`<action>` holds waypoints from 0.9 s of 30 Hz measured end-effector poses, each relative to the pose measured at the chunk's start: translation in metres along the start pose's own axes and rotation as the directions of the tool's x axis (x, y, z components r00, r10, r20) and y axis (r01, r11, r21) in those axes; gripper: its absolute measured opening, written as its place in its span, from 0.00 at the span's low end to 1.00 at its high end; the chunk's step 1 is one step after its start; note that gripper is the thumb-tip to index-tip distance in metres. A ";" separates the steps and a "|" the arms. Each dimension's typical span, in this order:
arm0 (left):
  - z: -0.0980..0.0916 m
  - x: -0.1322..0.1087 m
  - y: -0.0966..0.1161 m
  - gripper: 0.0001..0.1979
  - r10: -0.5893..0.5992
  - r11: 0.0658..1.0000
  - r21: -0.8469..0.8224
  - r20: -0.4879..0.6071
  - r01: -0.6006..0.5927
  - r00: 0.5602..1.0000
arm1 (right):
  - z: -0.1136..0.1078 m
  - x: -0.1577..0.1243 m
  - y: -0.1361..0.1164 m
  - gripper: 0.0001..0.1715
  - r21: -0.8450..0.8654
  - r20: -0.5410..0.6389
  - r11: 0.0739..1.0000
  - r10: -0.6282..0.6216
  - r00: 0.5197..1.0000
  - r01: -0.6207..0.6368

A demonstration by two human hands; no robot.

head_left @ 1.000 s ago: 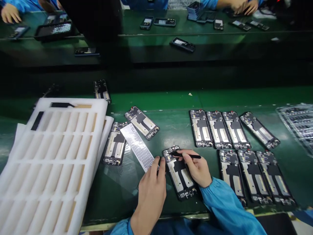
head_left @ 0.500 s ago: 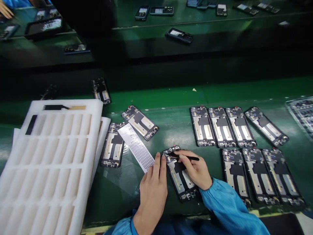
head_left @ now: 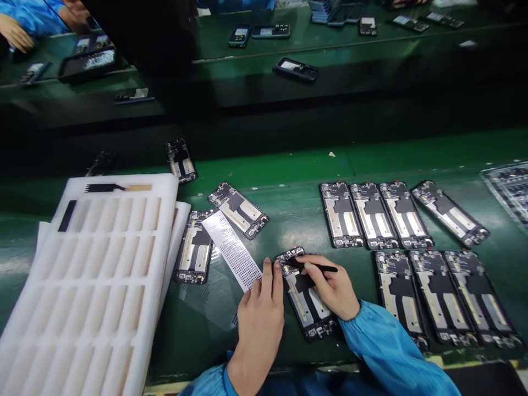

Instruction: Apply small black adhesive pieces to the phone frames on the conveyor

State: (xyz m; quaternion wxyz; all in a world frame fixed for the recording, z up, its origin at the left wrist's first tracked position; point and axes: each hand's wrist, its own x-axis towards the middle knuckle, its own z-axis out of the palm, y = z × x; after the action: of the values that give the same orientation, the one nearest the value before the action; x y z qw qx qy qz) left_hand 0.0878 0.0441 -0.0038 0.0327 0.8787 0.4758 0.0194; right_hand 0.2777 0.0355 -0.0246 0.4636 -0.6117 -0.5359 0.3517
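An open phone frame (head_left: 306, 303) lies on the green bench in front of me. My left hand (head_left: 259, 319) rests flat beside its left edge, fingers stretched out and fingertips touching the frame's top corner. My right hand (head_left: 332, 286) pinches thin black tweezers (head_left: 319, 268), with the tip over the upper part of the frame. A white perforated strip (head_left: 233, 250) lies just left of my left fingertips.
Several more open phone frames (head_left: 373, 215) sit in two rows at the right, others (head_left: 238, 209) at centre left. A white foam tray (head_left: 91, 275) with slots fills the left. A clear parts tray (head_left: 509, 190) is at far right. Another person's hand (head_left: 14, 33) works at the far bench.
Both hands stay on the same phone frame with barely any shift. The camera has tilted slightly, so the far bench sits a little lower in view.
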 end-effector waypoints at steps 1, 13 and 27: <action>-0.003 0.003 -0.005 0.25 -0.021 0.996 -0.085 -0.007 0.020 1.000 | -0.001 0.001 -0.001 0.15 0.043 -0.028 0.997 0.069 0.997 -0.068; -0.034 -0.031 -0.001 0.17 0.185 0.858 -0.465 -0.118 -0.219 0.976 | -0.037 0.013 -0.020 0.26 0.687 -0.250 0.708 0.441 0.862 -0.162; 0.007 -0.049 0.046 0.27 0.506 0.853 -0.128 -0.029 -0.505 0.862 | -0.044 0.016 -0.015 0.27 0.759 -0.149 0.609 0.508 0.848 -0.232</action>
State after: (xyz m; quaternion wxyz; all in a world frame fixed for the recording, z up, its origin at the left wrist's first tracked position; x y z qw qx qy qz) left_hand 0.1000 -0.0223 -0.0073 0.0855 0.9688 0.2258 0.0558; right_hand 0.3159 0.0431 0.0052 0.6668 -0.5327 -0.1231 0.5064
